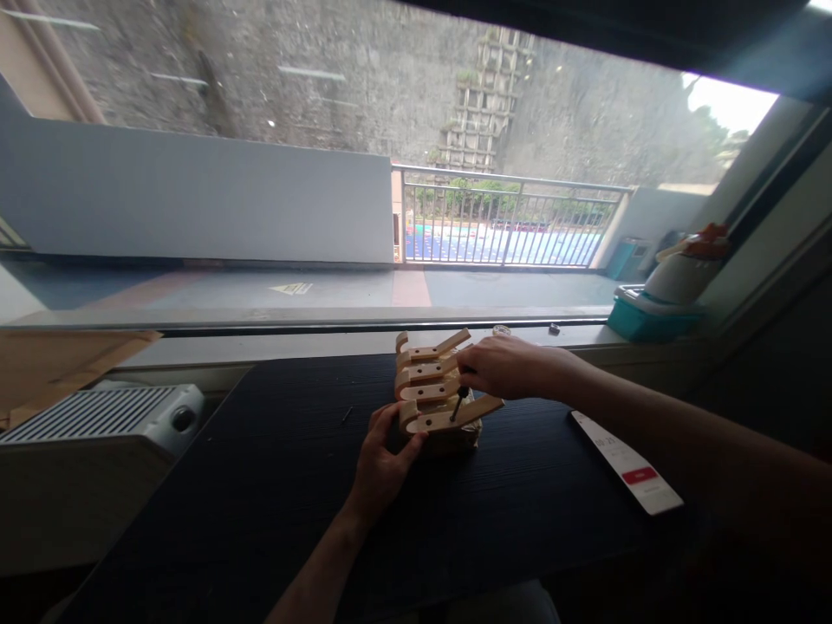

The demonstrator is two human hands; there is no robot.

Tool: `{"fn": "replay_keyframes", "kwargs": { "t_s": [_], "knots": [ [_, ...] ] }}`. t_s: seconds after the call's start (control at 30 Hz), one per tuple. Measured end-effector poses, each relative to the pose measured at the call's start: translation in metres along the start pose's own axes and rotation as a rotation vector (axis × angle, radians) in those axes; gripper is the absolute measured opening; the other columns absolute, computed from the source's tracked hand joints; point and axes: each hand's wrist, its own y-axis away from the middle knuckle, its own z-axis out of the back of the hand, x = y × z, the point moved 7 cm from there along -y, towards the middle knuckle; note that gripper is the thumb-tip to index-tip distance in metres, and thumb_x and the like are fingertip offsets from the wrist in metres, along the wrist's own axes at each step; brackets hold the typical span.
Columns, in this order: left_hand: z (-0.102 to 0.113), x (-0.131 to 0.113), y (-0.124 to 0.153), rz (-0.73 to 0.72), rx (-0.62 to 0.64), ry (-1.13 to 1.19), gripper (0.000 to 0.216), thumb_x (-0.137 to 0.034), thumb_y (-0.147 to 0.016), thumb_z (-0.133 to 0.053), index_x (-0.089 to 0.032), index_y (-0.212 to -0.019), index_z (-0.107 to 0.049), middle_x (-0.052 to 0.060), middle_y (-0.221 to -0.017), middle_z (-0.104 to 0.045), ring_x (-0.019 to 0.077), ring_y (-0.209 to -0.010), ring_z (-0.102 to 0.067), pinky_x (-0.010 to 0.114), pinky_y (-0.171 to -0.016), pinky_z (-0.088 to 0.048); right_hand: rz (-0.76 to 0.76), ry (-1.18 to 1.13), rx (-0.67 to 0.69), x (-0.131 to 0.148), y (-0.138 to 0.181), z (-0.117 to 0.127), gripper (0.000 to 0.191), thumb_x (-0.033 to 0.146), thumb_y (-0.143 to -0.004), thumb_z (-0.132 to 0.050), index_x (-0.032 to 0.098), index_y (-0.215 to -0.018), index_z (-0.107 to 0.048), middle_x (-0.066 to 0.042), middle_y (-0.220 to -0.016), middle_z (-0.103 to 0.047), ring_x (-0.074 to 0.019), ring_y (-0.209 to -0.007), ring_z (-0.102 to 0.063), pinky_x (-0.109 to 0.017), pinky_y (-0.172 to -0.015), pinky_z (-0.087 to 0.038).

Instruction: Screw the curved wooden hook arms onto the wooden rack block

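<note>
Several pale wooden hooks (427,393) lie in a row on a brownish block (455,440), each with a curled left end, a slanted right arm and dark holes. My left hand (382,459) is closed around the curled end of the nearest wooden hook (437,422), thumb in front and fingers behind. From above, my right hand (497,364) grips a screwdriver (460,403) with a dark handle, mostly hidden in the fist. Its shaft slants down to the right-hand hole of the nearest hook. Whether a screw sits under the tip is too small to tell.
On the black table (292,511) a small dark screw-like piece (347,414) lies left of the hooks, and a lit phone (627,464) lies right. Small items and a teal box (653,316) stand on the windowsill behind. A white slatted appliance (123,416) is at left.
</note>
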Motion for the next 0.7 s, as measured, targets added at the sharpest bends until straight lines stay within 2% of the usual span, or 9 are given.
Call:
{"fn": "replay_keyframes", "kwargs": {
  "t_s": [0.2, 0.3, 0.47, 0.7],
  "knots": [
    [0.000, 0.002, 0.000, 0.007, -0.008, 0.007, 0.041, -0.034, -0.071, -0.071, -0.021, -0.108, -0.060, 0.006, -0.112, -0.060, 0.0236, -0.109, -0.057, 0.040, -0.099, -0.045, 0.012, 0.003, -0.003, 0.002, 0.006, 0.012, 0.027, 0.035, -0.090, -0.047, 0.018, -0.097, -0.067, -0.005, -0.088, -0.068, -0.0144, -0.067, -0.058, -0.026, -0.057, -0.035],
    [0.000, 0.002, 0.000, 0.008, -0.002, -0.012, 0.041, -0.034, -0.072, -0.070, -0.021, -0.109, -0.059, 0.006, -0.113, -0.059, 0.0235, -0.109, -0.057, 0.040, -0.100, -0.044, 0.029, -0.027, -0.019, 0.007, 0.006, 0.017, 0.023, 0.030, -0.090, -0.047, 0.019, -0.093, -0.067, -0.004, -0.085, -0.068, -0.0136, -0.067, -0.056, -0.026, -0.058, -0.034],
    [0.000, 0.000, 0.000, -0.005, -0.004, -0.013, 0.040, -0.034, -0.072, -0.071, -0.021, -0.108, -0.060, 0.006, -0.111, -0.060, 0.0234, -0.108, -0.058, 0.039, -0.099, -0.045, 0.043, -0.042, -0.043, 0.010, 0.001, 0.011, 0.024, 0.026, -0.091, -0.044, 0.014, -0.088, -0.065, -0.007, -0.085, -0.067, -0.0147, -0.070, -0.056, -0.026, -0.059, -0.034],
    [0.000, 0.000, 0.000, 0.003, -0.012, -0.009, 0.041, -0.034, -0.071, -0.071, -0.022, -0.108, -0.060, 0.006, -0.111, -0.060, 0.0235, -0.108, -0.058, 0.040, -0.099, -0.046, -0.015, -0.036, -0.105, 0.004, -0.003, 0.006, 0.027, 0.028, -0.093, -0.042, 0.013, -0.085, -0.062, -0.006, -0.078, -0.064, -0.0126, -0.063, -0.054, -0.026, -0.056, -0.033]
  ]
}}
